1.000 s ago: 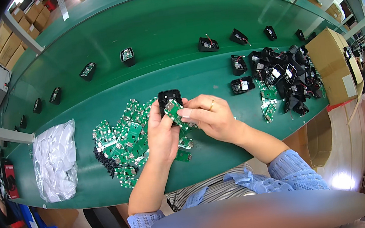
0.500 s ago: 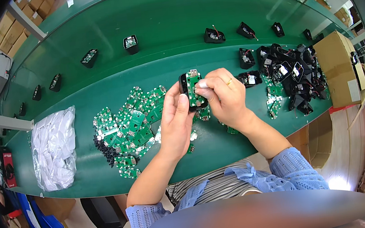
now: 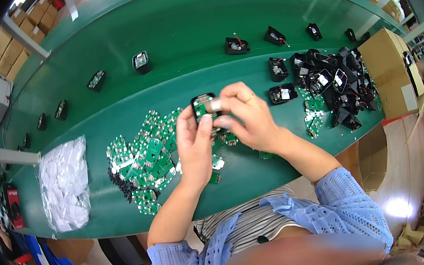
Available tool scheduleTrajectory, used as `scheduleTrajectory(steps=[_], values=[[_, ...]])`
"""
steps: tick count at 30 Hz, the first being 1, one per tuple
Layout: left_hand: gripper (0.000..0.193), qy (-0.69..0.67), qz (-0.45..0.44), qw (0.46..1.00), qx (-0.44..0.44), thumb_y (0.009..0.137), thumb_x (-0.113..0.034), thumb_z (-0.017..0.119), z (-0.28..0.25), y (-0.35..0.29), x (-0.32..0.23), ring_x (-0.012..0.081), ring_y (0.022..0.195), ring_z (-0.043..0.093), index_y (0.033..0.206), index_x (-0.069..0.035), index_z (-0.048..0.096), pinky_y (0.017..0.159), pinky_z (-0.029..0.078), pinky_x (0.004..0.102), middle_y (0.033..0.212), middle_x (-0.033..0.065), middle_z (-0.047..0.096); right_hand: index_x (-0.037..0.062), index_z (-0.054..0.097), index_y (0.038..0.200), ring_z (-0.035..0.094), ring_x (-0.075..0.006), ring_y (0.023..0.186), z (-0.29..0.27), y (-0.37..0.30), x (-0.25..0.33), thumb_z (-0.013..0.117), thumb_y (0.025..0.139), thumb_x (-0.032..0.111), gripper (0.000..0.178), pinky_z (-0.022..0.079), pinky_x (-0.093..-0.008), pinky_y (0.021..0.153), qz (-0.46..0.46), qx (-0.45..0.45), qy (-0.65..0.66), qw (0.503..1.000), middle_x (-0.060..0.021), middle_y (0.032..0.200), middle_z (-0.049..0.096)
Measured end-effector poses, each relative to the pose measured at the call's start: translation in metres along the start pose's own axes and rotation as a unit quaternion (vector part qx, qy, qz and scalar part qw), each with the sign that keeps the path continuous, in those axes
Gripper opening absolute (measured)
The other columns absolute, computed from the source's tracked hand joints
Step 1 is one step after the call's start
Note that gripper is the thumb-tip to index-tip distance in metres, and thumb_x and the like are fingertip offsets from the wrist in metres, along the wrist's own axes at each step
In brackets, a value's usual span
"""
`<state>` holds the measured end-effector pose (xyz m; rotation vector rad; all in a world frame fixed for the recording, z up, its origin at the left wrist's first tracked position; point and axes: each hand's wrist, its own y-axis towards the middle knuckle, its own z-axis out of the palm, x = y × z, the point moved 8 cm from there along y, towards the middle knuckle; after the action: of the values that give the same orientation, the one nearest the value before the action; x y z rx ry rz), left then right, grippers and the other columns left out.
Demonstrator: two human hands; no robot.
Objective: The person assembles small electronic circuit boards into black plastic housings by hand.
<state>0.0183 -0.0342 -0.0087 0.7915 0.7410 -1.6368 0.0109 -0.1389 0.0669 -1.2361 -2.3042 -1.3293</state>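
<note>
A small black plastic housing (image 3: 194, 102) is held up over the bench with a green circuit board (image 3: 202, 103) seated in its opening. My left hand (image 3: 194, 150) wraps round its left side and underside, thumb across the front. At the right side, my right hand (image 3: 254, 124) is closed with curled fingers, its index finger and thumb at the edge of the housing and board. Motion blurs those fingertips, and they hide part of the board. Just left of my left hand spreads a heap of loose green circuit boards (image 3: 153, 147).
Black housings with wires pile up (image 3: 341, 85) on the right, beside a cardboard box (image 3: 388, 76). A clear bag of white pieces (image 3: 65, 185) lies at left. Small black parts (image 3: 121, 183) edge the board heap. Filled housings, such as one housing (image 3: 141, 62), stand spaced along the green belt (image 3: 179, 41).
Both hands have shifted left with the housing, which now tilts so its end faces up more. My right fingers have moved from the board's middle to its right edge. The view has shifted slightly.
</note>
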Motion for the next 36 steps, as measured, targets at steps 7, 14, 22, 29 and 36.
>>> scheduleTrajectory(steps=[7,14,22,29,36], values=[[0.022,0.104,-0.009,0.994,0.019,0.088,-0.015,0.05,0.018,0.041,-0.004,0.0062,0.089,0.051,0.108,-0.007,0.046,0.073,0.041,0.0218,0.101,-0.0001,0.054,0.0056,0.049,0.113,0.047,-0.0113,0.089,0.014,0.006,-0.067,0.064,0.077,0.014,0.04,0.042,-0.0257,0.072,0.23,0.118,0.278,0.925,-0.0019,0.103,0.044],[0.019,0.153,0.008,0.988,0.023,0.087,-0.017,0.052,0.03,0.098,0.006,0.0031,0.077,0.048,0.104,-0.01,0.048,0.058,0.035,0.0182,0.09,-0.0033,0.054,0.0034,0.048,0.106,0.047,-0.011,0.081,0.002,0.036,-0.113,0.064,0.073,0.009,0.037,0.042,-0.0248,0.063,0.225,0.074,0.247,0.94,-0.003,0.096,0.042],[0.023,0.243,-0.02,0.969,-0.031,0.082,-0.018,0.057,-0.005,0.197,0.034,0.0107,0.073,0.053,0.097,-0.002,0.049,0.066,0.041,0.0244,0.082,0.0033,0.056,0.0072,0.044,0.121,0.047,-0.0218,0.101,-0.003,0.064,-0.186,0.07,0.07,0.028,0.061,0.043,-0.0335,0.081,0.231,0.136,0.044,0.963,-0.0117,0.114,0.044],[0.035,0.588,0.005,0.801,-0.112,0.076,-0.028,0.059,-0.063,0.275,0.033,0.0268,0.087,0.054,0.095,0.002,0.056,0.079,0.042,0.0356,0.083,0.0142,0.059,0.0083,0.042,0.123,0.05,-0.0284,0.106,0.01,0.059,-0.212,0.07,0.07,0.025,0.062,0.042,-0.0394,0.087,0.215,0.315,-0.191,0.905,-0.0128,0.115,0.052],[0.044,0.385,0.059,0.914,0.111,0.086,-0.031,0.054,0.045,0.158,0.008,0.018,0.075,0.056,0.115,0.001,0.045,0.065,0.046,0.0294,0.094,0.0114,0.055,0.007,0.051,0.114,0.054,-0.0264,0.099,-0.027,0.042,-0.128,0.07,0.067,0.016,0.052,0.043,-0.037,0.083,0.068,0.137,-0.141,0.978,-0.0105,0.106,0.058]])
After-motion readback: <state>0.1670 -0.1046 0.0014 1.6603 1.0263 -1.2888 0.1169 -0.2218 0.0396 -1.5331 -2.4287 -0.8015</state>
